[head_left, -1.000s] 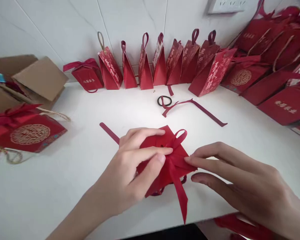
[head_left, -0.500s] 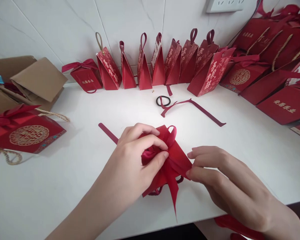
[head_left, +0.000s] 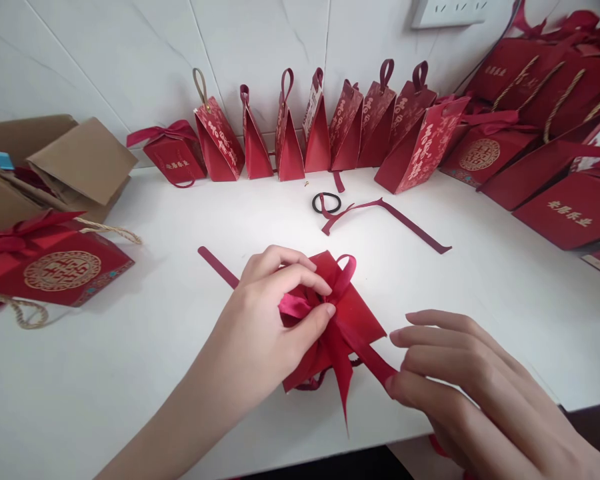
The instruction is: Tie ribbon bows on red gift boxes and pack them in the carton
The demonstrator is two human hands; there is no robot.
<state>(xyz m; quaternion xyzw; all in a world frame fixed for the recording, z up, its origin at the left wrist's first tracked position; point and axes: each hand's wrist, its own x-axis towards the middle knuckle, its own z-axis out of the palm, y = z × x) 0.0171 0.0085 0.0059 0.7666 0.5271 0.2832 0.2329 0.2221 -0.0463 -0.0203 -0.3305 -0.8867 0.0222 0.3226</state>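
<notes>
A red gift box (head_left: pixel 363 310) lies near the table's front edge, with a red ribbon (head_left: pixel 343 380) tied in a bow on top. My left hand (head_left: pixel 285 313) rests over the box's left side, thumb and forefinger pinched on the bow at its knot. One ribbon loop stands up just beyond those fingertips. My right hand (head_left: pixel 460 380), right of the box, holds a ribbon tail between thumb and fingers, the tail stretched out from the knot. Another pointed tail hangs toward the front edge. Dark red cord shows partly under the box. My left palm hides the box's left part.
Several red triangular boxes (head_left: pixel 260 150) with loop handles line the tiled wall. Red gift bags (head_left: pixel 565 207) crowd the right side. At left are an open cardboard box (head_left: pixel 80 160) and a red box with rope handles (head_left: pixel 105 267). A black hair tie (head_left: pixel 327 203) and a dark red strap (head_left: pixel 415 227) lie mid-table.
My right hand has moved right and slightly toward me, drawing the ribbon tail out past the box's edge. My left hand keeps its pinch at the knot.
</notes>
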